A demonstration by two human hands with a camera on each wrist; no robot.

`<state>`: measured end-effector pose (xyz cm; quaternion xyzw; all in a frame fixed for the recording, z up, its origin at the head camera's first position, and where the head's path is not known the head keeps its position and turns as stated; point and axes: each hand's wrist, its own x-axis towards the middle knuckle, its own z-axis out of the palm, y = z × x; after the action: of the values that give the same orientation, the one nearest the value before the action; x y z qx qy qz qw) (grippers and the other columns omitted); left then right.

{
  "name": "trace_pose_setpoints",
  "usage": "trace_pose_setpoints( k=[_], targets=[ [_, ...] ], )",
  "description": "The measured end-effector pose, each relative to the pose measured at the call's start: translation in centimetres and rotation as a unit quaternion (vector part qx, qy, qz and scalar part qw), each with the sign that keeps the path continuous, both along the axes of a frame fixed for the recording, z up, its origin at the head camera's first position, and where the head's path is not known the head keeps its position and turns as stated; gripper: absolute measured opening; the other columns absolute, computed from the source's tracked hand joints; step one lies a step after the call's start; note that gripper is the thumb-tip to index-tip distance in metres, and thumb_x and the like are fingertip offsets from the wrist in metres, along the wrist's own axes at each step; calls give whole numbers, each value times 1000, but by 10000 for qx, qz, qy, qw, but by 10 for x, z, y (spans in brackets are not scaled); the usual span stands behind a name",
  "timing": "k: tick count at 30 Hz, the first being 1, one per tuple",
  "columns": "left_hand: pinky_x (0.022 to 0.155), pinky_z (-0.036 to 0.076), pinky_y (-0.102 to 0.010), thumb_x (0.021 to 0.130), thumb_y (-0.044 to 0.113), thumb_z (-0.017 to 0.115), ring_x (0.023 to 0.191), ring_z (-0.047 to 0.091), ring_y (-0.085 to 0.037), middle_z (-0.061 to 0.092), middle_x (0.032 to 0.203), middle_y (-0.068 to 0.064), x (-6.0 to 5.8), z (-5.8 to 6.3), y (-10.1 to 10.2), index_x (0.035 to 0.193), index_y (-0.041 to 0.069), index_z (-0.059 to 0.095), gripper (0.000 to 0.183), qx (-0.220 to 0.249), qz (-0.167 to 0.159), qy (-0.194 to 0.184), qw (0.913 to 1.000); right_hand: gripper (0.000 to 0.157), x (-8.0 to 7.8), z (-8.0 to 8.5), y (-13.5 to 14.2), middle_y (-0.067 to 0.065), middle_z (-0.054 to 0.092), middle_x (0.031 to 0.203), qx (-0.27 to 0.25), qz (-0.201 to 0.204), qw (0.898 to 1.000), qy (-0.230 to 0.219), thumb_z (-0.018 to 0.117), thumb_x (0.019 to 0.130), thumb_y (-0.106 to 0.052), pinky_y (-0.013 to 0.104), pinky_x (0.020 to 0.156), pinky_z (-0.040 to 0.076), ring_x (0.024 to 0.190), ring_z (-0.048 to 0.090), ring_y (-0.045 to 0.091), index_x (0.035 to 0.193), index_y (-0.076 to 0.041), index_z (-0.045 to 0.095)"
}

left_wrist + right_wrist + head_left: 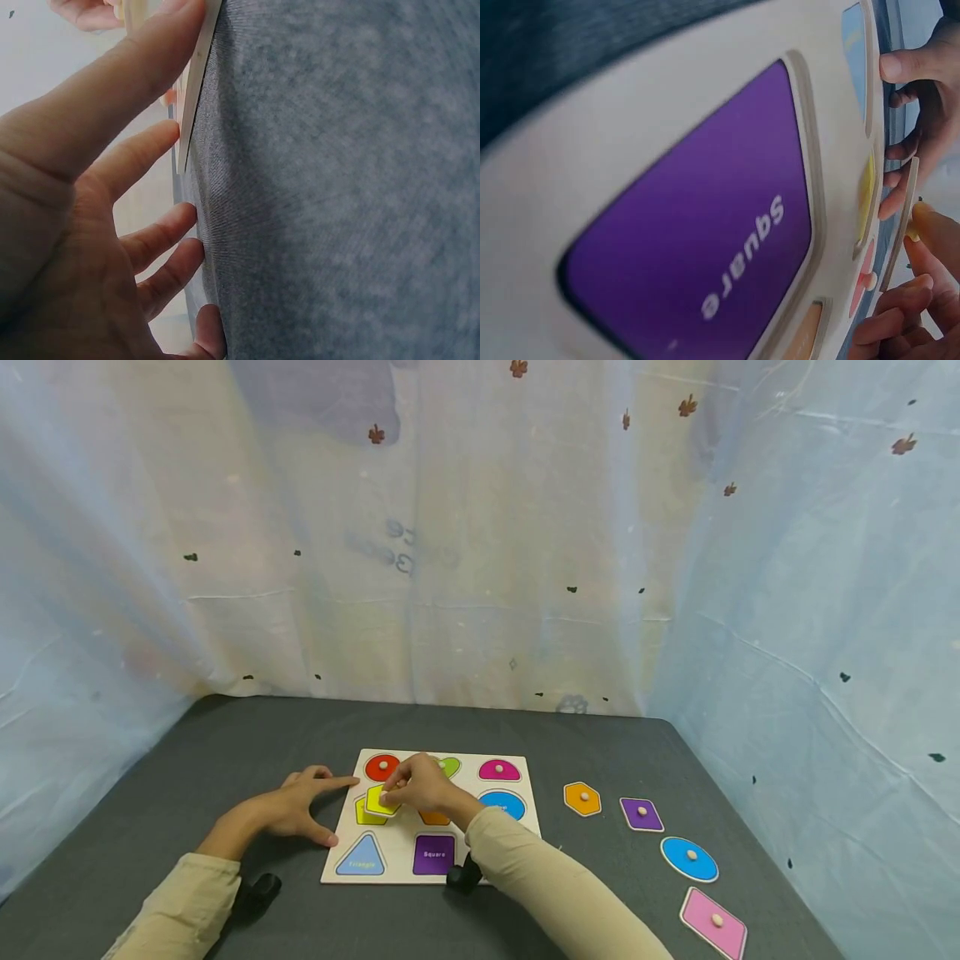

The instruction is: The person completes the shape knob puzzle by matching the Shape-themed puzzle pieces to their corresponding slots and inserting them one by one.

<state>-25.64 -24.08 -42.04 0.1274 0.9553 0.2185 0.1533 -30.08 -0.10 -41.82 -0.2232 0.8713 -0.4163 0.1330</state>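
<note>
A pale puzzle board [399, 860] lies on the dark table. My right hand [426, 787] pinches the small knob of a yellow puzzle piece [372, 802] above the board, over a yellow recess [362, 815] that it partly covers. In the right wrist view the piece [900, 229] stands tilted, apart from the board surface. My left hand [296, 806] rests at the board's left edge, thumb and index finger spread and touching it, the other fingers loose. The right forearm and hand hide part of the board's middle, including most of an orange recess [435, 818].
Red circle [377, 774], green piece [451, 767] and magenta semicircle [491, 772] sit in the board's top row. Blue triangle [361, 858], purple square [433, 864] and blue oval [504, 806] recesses show. Right of the board lie orange [576, 802], purple [633, 818], blue [678, 860] and pink [705, 914] pieces.
</note>
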Motion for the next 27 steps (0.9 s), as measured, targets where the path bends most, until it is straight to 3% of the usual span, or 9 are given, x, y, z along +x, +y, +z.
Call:
trace_pose_setpoints(
  k=[14,27],
  targets=[
    [98,34,-78,71,44,91,127,35,-51,32,146,-27,2,1,-2,154,20,43,99,80,-66,50,9999,8,1,-7,-16,-3,50,64,95,-18,9999,-36,83,83,-10,19,54,33,64,43,8,83,-2,79],
    [99,34,-77,70,43,91,128,34,-51,32,147,-27,2,1,-1,153,21,44,98,105,-67,47,9999,7,4,-6,-20,-4,58,71,441,-109,9990,-13,83,83,-12,19,59,36,70,47,8,85,-6,80]
  ],
)
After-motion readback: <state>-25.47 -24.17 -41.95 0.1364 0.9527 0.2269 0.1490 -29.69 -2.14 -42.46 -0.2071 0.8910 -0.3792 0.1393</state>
